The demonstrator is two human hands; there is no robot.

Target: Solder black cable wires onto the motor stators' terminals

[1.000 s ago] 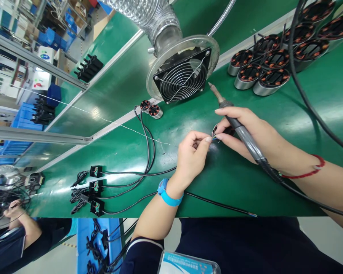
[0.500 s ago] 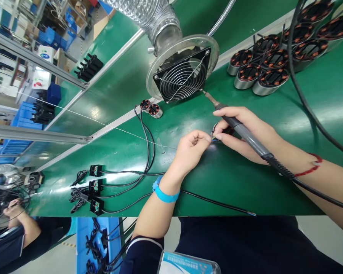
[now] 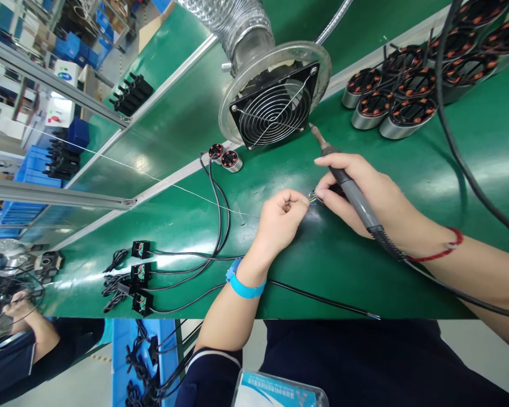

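My left hand point(image 3: 282, 217) is closed in a pinch at the ends of thin coloured wires point(image 3: 312, 199). A fine pale strand point(image 3: 203, 199) runs from the upper left down to this hand. My right hand point(image 3: 375, 189) is wrapped round a soldering iron point(image 3: 354, 195), its tip pointing up toward the fan. The right thumb and fingers also meet close to the wire ends, at a small dark part that they mostly hide. Beyond the iron's tip stands a black fan with a wire guard point(image 3: 274, 116), set in a clear round hood.
Several copper-wound motor cores point(image 3: 409, 116) stand at the back right, and two smaller ones point(image 3: 231, 161) near the fan. Small black boxes with cables point(image 3: 141, 275) lie to the left. A loose cable point(image 3: 322, 298) crosses the front. A thick black cable point(image 3: 453, 135) hangs at right.
The soldering iron's tip has moved away from the fan guard's corner as my right hand shifted slightly. More of the coloured wires shows between my hands. The view has tilted a little.
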